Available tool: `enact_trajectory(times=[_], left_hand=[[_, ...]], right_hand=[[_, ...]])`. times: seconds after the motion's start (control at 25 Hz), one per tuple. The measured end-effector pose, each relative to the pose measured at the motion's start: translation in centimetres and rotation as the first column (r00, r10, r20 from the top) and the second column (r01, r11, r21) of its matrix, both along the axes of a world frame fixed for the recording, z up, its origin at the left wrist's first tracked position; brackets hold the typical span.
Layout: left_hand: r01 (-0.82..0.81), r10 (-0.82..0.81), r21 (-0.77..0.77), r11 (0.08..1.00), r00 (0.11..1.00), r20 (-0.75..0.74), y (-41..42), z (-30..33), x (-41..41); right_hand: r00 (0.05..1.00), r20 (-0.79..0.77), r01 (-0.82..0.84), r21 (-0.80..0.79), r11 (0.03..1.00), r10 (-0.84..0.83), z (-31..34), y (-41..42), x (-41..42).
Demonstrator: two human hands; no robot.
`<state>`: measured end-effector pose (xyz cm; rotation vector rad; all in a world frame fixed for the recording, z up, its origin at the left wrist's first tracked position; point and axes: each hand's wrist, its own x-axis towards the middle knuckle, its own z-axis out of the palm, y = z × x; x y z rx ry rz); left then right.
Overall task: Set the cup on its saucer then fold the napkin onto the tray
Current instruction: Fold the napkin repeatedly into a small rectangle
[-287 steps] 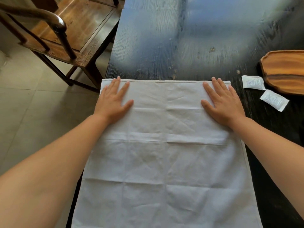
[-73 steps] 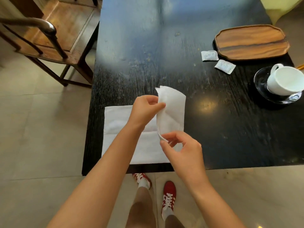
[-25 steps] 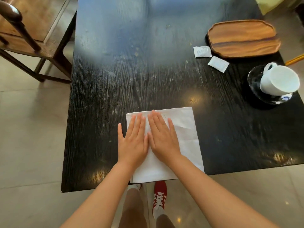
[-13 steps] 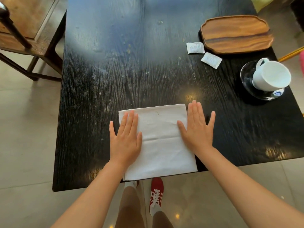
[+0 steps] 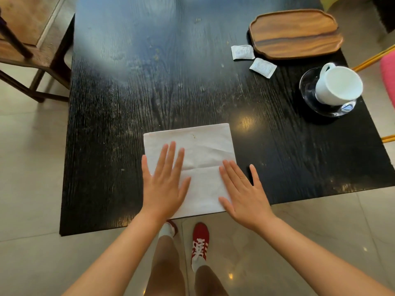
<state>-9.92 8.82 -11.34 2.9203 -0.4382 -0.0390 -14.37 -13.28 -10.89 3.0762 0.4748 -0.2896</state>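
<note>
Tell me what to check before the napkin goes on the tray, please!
1. Cup on its saucer: ok, though the cup looks tilted from here.
2. Napkin folded into a neat rectangle: ok, creases show but edges line up.
3. Wooden tray has room: ok, nothing lies on it.
4. Hands free to pick up: ok, left hand and right hand lie flat and open, holding nothing.
5. Path to the tray: not ok, two small white packets lie right beside the tray's near edge.
6. Folded napkin fits the tray: cannot tell.
</note>
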Motion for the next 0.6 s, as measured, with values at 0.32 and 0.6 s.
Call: enact_trajectory(times=[0.32, 0.6], left_hand=[[0.195, -0.182, 0.117, 0.974, 0.976, -0.117, 1.4, -1.0, -4.5], [0.143, -0.117, 0.136, 0.98, 0.976, -0.181, 5.4, -0.4, -5.4]], right_hand=[[1.0, 0.019, 0.002, 0.001, 1.0, -0.002, -0.4, -0.1, -0.1], [1.0, -0.016, -0.001, -0.017, 1.0, 0.001, 0.1, -0.2, -0.2]])
